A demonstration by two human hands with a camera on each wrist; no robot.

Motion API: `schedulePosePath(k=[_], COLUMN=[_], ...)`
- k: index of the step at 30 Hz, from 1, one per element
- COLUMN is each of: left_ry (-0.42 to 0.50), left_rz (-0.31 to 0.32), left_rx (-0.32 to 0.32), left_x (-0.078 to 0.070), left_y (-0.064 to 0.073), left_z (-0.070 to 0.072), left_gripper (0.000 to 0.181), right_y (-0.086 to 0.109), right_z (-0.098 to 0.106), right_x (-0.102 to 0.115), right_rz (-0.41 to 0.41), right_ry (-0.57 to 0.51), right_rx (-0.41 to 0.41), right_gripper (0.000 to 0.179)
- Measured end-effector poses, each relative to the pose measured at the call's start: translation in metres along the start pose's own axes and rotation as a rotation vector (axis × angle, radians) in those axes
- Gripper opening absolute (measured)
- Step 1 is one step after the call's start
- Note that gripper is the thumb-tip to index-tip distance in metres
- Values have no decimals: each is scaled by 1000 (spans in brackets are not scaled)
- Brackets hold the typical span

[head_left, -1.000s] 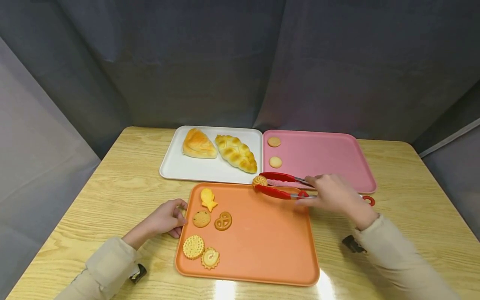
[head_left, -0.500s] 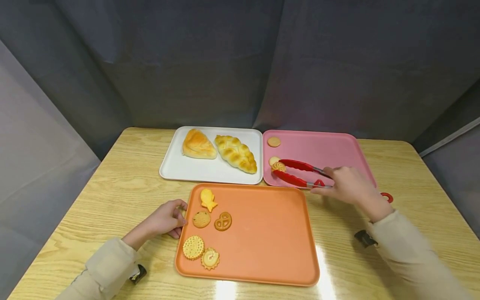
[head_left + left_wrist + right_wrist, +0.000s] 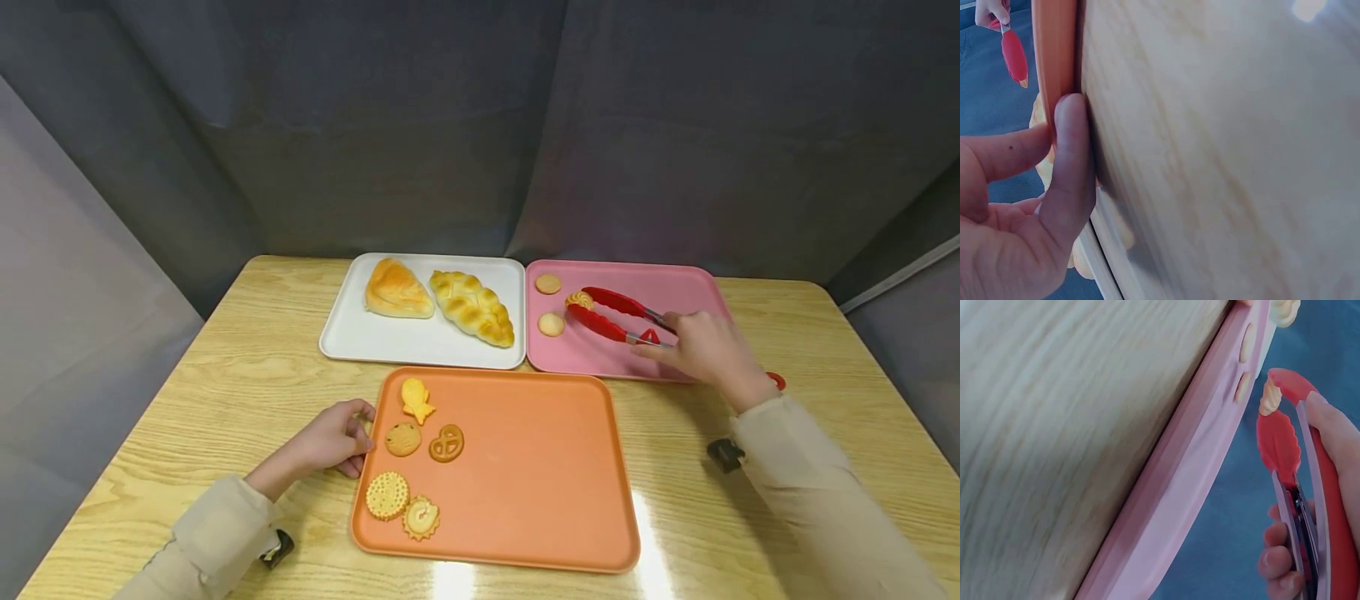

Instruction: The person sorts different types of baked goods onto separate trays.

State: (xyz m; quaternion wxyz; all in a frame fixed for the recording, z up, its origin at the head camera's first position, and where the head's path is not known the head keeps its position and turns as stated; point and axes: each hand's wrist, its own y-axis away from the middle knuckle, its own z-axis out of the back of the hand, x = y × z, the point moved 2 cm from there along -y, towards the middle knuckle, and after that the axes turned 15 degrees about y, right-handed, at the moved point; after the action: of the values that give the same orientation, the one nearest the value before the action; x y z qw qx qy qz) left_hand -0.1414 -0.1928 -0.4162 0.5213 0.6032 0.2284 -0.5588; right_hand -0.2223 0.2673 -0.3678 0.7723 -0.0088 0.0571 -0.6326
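My right hand [image 3: 705, 352] grips red-tipped tongs [image 3: 606, 323]. Pinched between the tong tips is a swirl cookie [image 3: 579, 300], held above the pink tray [image 3: 660, 287]; the right wrist view shows this cookie [image 3: 1270, 397] raised off the tray surface. Two plain round cookies [image 3: 551, 324] lie along the pink tray's left side. With thumb and finger, my left hand [image 3: 326, 435] pinches the left rim of the orange tray [image 3: 532, 483], as the left wrist view shows close up. On that tray are a fish-shaped cookie [image 3: 416, 398], a pretzel [image 3: 447, 442] and several other cookies [image 3: 387, 495].
A white tray [image 3: 345, 333] at the back left bears a wedge-shaped bread [image 3: 397, 290] and a braided loaf [image 3: 472, 308]. It sits side by side with the pink tray, both behind the orange one. Dark curtains [image 3: 405, 133] hang beyond the wooden table [image 3: 217, 392].
The right hand has carried the swirl cookie in the tongs from the orange tray's back edge, rightward and back, over the pink tray. The left hand has stayed at the orange rim.
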Motion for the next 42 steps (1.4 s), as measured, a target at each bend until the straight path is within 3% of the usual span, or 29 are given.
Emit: schedulePosePath(k=[10,18,31,42], left_ry=[2,3,14,19], left_rz=[-4,3,3,8], left_rx=[7,1,9,4], left_x=[3,2,3,4], left_y=[-1,-1,-1,-2], left_z=[1,1,2,3], left_gripper=[29,29,28,30], right_y=[-18,-33,-56,-58], right_z=[-7,-12,-25,-32], right_x=[-9,-13,-13,-10], right_rz=[-77,-124,-215,-252], right_ry=[-21,-70,-76,-72], right_rx=[-11,26,198,225], right_gripper=[52,59,56,62])
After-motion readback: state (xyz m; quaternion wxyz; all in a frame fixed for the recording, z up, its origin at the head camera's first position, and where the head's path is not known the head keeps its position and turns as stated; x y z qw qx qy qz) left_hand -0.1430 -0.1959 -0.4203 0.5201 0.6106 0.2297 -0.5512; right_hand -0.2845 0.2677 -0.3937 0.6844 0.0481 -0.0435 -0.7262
